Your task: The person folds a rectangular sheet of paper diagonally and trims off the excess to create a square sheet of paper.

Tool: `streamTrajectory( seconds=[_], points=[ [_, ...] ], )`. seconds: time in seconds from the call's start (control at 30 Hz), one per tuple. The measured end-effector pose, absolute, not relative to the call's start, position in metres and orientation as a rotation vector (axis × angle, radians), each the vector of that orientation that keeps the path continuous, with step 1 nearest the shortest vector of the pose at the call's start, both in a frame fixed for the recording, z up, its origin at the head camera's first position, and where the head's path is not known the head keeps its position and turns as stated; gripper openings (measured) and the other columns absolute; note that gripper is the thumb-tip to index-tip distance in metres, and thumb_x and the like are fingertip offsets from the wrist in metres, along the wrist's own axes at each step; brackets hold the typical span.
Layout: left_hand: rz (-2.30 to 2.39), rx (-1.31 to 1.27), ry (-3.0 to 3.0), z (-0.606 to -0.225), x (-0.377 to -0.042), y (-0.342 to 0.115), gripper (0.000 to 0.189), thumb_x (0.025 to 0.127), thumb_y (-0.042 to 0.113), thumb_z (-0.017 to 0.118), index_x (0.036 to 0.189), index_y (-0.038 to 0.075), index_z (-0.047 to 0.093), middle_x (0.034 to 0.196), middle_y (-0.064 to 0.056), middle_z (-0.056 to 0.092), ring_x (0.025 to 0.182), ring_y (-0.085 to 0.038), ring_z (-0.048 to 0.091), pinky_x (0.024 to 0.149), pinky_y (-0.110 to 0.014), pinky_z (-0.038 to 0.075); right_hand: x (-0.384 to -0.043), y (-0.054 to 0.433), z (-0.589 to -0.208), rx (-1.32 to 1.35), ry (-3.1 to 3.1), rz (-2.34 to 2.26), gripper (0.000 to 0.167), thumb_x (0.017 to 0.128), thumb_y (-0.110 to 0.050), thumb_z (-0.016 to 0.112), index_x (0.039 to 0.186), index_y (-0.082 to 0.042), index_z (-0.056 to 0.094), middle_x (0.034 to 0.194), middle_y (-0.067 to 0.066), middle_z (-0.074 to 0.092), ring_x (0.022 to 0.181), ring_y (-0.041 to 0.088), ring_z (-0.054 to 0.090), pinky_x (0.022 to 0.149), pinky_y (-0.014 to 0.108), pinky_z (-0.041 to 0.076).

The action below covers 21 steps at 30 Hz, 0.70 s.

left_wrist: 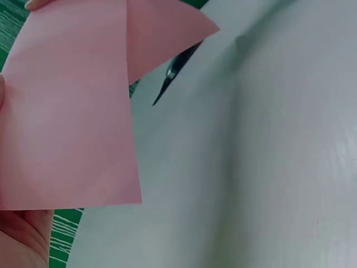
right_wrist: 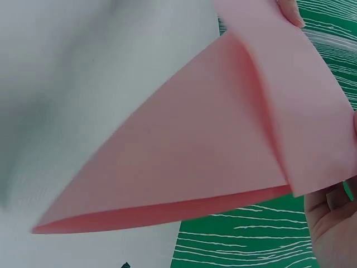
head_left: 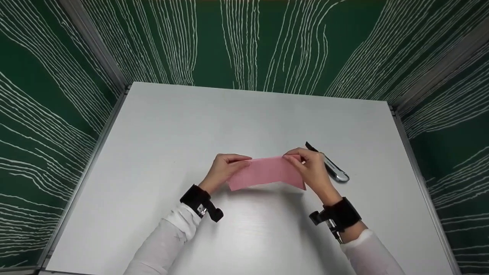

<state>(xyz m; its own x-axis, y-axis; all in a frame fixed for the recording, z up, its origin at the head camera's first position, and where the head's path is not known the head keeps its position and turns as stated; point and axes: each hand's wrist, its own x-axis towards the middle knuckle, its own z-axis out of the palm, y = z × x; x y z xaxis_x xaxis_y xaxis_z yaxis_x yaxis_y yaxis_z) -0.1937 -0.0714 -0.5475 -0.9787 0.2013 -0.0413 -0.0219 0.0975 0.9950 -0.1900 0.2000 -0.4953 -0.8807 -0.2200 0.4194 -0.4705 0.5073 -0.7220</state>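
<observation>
A folded sheet of pink paper (head_left: 263, 172) is held up over the table between both hands. My left hand (head_left: 223, 170) pinches its upper left edge between thumb and fingers. At the upper right edge, my right hand (head_left: 312, 168) pinches it the same way. In the right wrist view the paper (right_wrist: 178, 139) has a long pointed flap hanging from a crease, its layers parted along the lower edge. The left wrist view shows a broad flat panel of the paper (left_wrist: 72, 111) with a pointed part behind it. Just beyond my right hand lies a utility knife (head_left: 336, 172), partly hidden by that hand.
The white table (head_left: 237, 122) extends around the hands, with shadows of the arms and paper on it. Green panels (head_left: 208, 42) with white wavy lines stand at the back and both sides. A black camera strap (head_left: 342, 214) circles each wrist.
</observation>
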Motion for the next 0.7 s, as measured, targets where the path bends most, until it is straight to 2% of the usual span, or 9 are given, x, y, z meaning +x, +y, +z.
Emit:
streamTrajectory(
  seconds=[0.17,0.33,0.43,0.7],
  points=[
    [1.982,0.054,2.133,-0.543,-0.195,-0.076,0.023,0.084,0.024,0.081,0.104,0.015,0.080,0.106,-0.001,0.079,0.095,-0.006,0.069,0.079,-0.019,0.053,-0.190,0.202,-0.494,0.563,-2.492,1.324,0.005,0.088,-0.012,0.075,0.088,-0.010,0.079,0.078,0.003,0.075,0.064,0.003,0.051,0.058,0.012,0.039],
    [2.119,-0.071,1.946,-0.543,-0.197,-0.084,0.021,0.084,0.018,0.081,0.104,0.011,0.080,0.100,0.001,0.079,0.096,-0.010,0.070,0.083,-0.021,0.053,-0.189,0.205,-0.492,0.524,-2.521,1.326,0.005,0.088,-0.012,0.075,0.088,-0.009,0.079,0.078,0.003,0.075,0.065,0.002,0.052,0.057,0.012,0.040],
    [2.166,-0.051,1.913,-0.543,-0.198,-0.089,0.021,0.084,0.014,0.081,0.103,0.008,0.079,0.097,0.000,0.079,0.095,-0.011,0.071,0.083,-0.021,0.055,-0.188,0.206,-0.492,0.506,-2.526,1.344,0.004,0.087,-0.011,0.075,0.087,-0.009,0.079,0.077,0.003,0.075,0.064,0.001,0.051,0.057,0.012,0.039],
    [2.030,0.067,2.106,-0.537,-0.199,-0.101,0.017,0.082,0.017,0.082,0.099,0.012,0.081,0.097,0.000,0.080,0.092,-0.010,0.072,0.078,-0.021,0.056,-0.189,0.206,-0.493,0.518,-2.484,1.334,0.004,0.086,-0.008,0.076,0.083,-0.007,0.079,0.075,0.006,0.075,0.065,-0.001,0.053,0.058,0.010,0.041]
  ],
)
